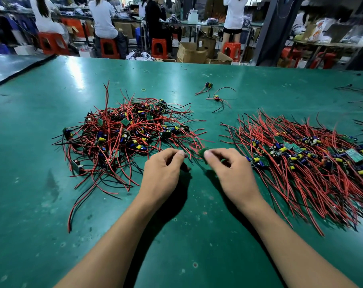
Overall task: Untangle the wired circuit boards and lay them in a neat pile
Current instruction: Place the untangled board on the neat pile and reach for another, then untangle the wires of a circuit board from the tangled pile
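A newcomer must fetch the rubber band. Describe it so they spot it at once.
On the green table, find the tangled pile of red-wired boards on the left. Just beyond its far edge lies a small yellowish rubber band, flat on bare mat. It is the only plain ring, with no wires or board attached.

Bench tally, roughly: two heaps, three loose boards, one band

Two lots of wired boards were counted, a tangled heap (122,134) and a combed pile (301,159), with way too many boards in each to be tallied. Two strays were spotted further back, a far stray board (209,85) and a near stray board (216,98). One single board (202,153) was seen pinched in the right hand (228,169). One rubber band (143,89) was noted, plus at least four red stools (109,47).
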Demonstrator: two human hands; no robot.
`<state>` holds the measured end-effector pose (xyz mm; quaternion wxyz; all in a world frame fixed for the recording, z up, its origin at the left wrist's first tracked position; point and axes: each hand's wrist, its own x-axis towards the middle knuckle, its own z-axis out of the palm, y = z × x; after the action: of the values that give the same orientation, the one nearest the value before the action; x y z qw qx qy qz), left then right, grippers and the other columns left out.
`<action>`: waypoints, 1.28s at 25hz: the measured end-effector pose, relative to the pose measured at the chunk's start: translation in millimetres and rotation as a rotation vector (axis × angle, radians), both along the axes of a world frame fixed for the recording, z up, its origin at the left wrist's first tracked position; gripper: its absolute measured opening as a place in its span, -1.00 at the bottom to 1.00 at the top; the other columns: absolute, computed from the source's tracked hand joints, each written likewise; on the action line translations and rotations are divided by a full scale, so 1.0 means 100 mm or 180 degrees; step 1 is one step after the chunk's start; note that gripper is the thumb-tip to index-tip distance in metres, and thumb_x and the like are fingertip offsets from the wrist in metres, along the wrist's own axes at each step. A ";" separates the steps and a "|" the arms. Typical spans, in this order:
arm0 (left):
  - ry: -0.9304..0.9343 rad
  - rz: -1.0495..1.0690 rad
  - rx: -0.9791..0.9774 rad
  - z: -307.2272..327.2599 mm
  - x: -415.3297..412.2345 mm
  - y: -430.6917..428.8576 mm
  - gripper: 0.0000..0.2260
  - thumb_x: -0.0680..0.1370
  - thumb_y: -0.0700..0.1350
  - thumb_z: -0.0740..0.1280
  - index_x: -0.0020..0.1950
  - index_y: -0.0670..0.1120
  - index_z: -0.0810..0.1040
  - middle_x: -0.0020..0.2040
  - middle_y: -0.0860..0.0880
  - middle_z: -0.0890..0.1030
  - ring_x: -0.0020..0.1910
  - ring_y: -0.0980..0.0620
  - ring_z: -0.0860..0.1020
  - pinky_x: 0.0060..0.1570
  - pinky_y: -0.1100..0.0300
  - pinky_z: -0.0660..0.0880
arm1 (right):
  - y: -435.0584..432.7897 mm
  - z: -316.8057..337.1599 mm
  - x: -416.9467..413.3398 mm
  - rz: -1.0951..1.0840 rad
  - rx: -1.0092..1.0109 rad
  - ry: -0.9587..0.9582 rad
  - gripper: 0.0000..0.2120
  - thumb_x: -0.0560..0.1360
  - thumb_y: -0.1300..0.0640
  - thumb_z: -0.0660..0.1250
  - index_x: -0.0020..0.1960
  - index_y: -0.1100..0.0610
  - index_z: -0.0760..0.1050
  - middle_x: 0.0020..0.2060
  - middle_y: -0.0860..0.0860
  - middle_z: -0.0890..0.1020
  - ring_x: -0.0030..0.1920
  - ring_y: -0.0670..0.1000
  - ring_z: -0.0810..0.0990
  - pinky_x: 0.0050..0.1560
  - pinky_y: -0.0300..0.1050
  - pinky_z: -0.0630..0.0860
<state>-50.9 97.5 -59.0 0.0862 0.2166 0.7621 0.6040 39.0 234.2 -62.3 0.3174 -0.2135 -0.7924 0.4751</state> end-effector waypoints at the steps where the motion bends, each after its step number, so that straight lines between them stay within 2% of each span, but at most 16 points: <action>1: 0.0003 0.0009 0.0048 0.00 0.01 -0.01 -0.79 0.62 -0.04 0.28 -0.09 -0.08 0.66 -0.29 0.01 0.70 -0.42 0.14 0.57 -0.32 0.19 0.46 | 0.00 0.05 0.00 0.0108 -0.0838 0.0258 -0.87 0.55 0.03 0.42 -0.18 -0.01 0.65 -0.43 -0.14 0.50 -0.46 -0.19 0.42 -0.40 -0.29 0.40; 2: -0.0025 -0.0003 0.0131 0.01 0.03 -0.02 -0.77 0.63 -0.03 0.27 -0.10 -0.09 0.65 -0.32 0.00 0.69 -0.49 0.17 0.52 -0.39 0.25 0.41 | 0.02 0.11 0.01 0.0329 -0.1696 0.0455 -0.81 0.55 0.01 0.40 -0.23 -0.01 0.61 -0.53 -0.13 0.37 -0.56 -0.16 0.28 -0.52 -0.27 0.27; 4: -0.0169 -0.0090 0.0332 0.03 0.04 -0.04 -0.75 0.63 -0.02 0.27 -0.12 -0.10 0.65 -0.35 -0.05 0.68 -0.53 0.11 0.46 -0.47 0.31 0.35 | 0.08 0.21 0.07 0.1041 -0.2956 0.0660 -0.84 0.54 -0.03 0.34 -0.14 0.00 0.63 -0.57 -0.11 0.21 -0.61 -0.15 0.13 -0.57 -0.29 0.12; 6: -0.0272 -0.0187 0.0455 0.05 0.05 -0.05 -0.73 0.62 0.01 0.28 -0.14 -0.11 0.65 -0.36 -0.09 0.66 -0.51 0.02 0.39 -0.46 0.25 0.30 | 0.11 0.26 0.12 0.1845 -0.3611 0.0717 -0.78 0.52 -0.05 0.33 0.02 0.03 0.66 -0.52 -0.10 0.32 -0.58 -0.17 0.22 -0.52 -0.31 0.22; 7: -0.0320 -0.0236 0.0528 0.06 0.05 -0.06 -0.72 0.61 0.02 0.29 -0.14 -0.12 0.65 -0.37 -0.10 0.66 -0.50 0.00 0.38 -0.47 0.23 0.28 | 0.11 0.27 0.13 0.2098 -0.3732 0.0714 -0.76 0.50 -0.06 0.34 0.05 0.03 0.66 -0.45 -0.10 0.41 -0.54 -0.17 0.30 -0.48 -0.30 0.29; 10: -0.0436 -0.0400 0.0669 0.09 0.06 -0.07 -0.71 0.60 0.02 0.30 -0.14 -0.15 0.65 -0.37 -0.12 0.65 -0.59 0.02 0.39 -0.55 0.28 0.31 | 0.09 0.26 0.12 0.2263 -0.3672 0.0444 -0.64 0.52 -0.18 0.25 0.08 0.04 0.65 -0.25 -0.03 0.56 -0.38 -0.10 0.43 -0.37 -0.24 0.40; 12: -0.0541 -0.0553 0.0713 0.10 0.09 -0.07 -0.69 0.60 0.04 0.31 -0.13 -0.18 0.64 -0.36 -0.10 0.65 -0.61 0.05 0.41 -0.59 0.29 0.34 | 0.04 0.25 0.11 0.2126 -0.3553 0.0140 -0.58 0.50 -0.27 0.23 0.02 0.05 0.61 -0.22 -0.01 0.58 -0.35 -0.07 0.45 -0.37 -0.22 0.39; 13: -0.0628 -0.0643 0.0748 0.09 0.10 -0.07 -0.70 0.59 0.04 0.32 -0.13 -0.18 0.64 -0.39 -0.08 0.64 -0.61 0.06 0.42 -0.59 0.29 0.36 | 0.02 0.23 0.10 0.2049 -0.3412 0.0019 -0.63 0.50 -0.24 0.26 -0.02 0.05 0.60 -0.22 -0.01 0.59 -0.36 -0.07 0.45 -0.39 -0.23 0.39; 16: -0.0921 -0.0897 0.0906 0.08 0.13 -0.05 -0.78 0.55 0.03 0.37 -0.09 -0.12 0.65 -0.47 0.01 0.58 -0.58 0.09 0.44 -0.54 0.29 0.39 | -0.05 0.16 0.07 0.1805 -0.2977 -0.0032 -0.93 0.47 0.02 0.41 -0.07 -0.01 0.60 -0.20 -0.01 0.58 -0.42 -0.10 0.47 -0.46 -0.26 0.43; 19: -0.1090 -0.0903 0.1101 0.09 0.09 -0.05 -0.74 0.43 0.05 0.43 -0.05 -0.12 0.64 -0.34 -0.01 0.63 -0.53 0.08 0.49 -0.52 0.29 0.44 | -0.07 0.11 0.04 0.1687 -0.2680 0.0084 -0.85 0.40 0.17 0.45 -0.08 -0.05 0.64 -0.19 -0.01 0.63 -0.39 -0.11 0.53 -0.42 -0.30 0.45; 21: -0.0989 -0.0940 0.1037 0.07 0.08 -0.04 -0.74 0.42 0.04 0.44 -0.03 -0.13 0.65 -0.27 -0.04 0.65 -0.48 0.05 0.50 -0.49 0.26 0.45 | -0.07 0.09 0.03 0.1620 -0.2477 0.0163 -0.79 0.35 0.17 0.49 -0.06 -0.04 0.62 -0.18 -0.03 0.66 -0.41 -0.13 0.52 -0.45 -0.29 0.44; 24: -0.0643 -0.0914 0.0799 0.04 0.09 -0.02 -0.85 0.54 -0.05 0.40 -0.03 -0.12 0.65 -0.30 -0.04 0.61 -0.48 0.11 0.46 -0.48 0.28 0.44 | -0.11 0.07 0.02 0.1408 -0.2308 0.0247 -0.69 0.30 0.13 0.52 0.01 0.05 0.53 -0.21 -0.01 0.65 -0.52 -0.12 0.44 -0.54 -0.23 0.37; 28: -0.0401 -0.0998 0.0691 0.02 0.09 -0.04 -0.83 0.61 -0.09 0.32 -0.04 -0.13 0.66 -0.28 0.00 0.60 -0.42 0.10 0.42 -0.43 0.28 0.41 | -0.13 0.10 0.02 0.1098 -0.2152 0.0340 -0.82 0.46 0.33 0.44 -0.01 0.14 0.51 -0.24 0.07 0.63 -0.51 -0.11 0.52 -0.53 -0.28 0.42; 32: -0.0107 -0.0932 0.0486 0.02 0.09 -0.05 -0.84 0.63 -0.13 0.29 0.04 -0.14 0.66 -0.23 0.04 0.64 -0.42 0.21 0.47 -0.35 0.32 0.41 | -0.13 0.11 0.03 0.1049 -0.2030 0.0266 -0.87 0.49 0.26 0.44 -0.02 0.12 0.53 -0.21 0.08 0.64 -0.51 0.01 0.52 -0.53 -0.23 0.46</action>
<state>-41.9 92.6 -57.3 0.1694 0.3211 0.6728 0.6446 42.3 221.1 -51.2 0.1861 -0.1516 -0.6145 0.7515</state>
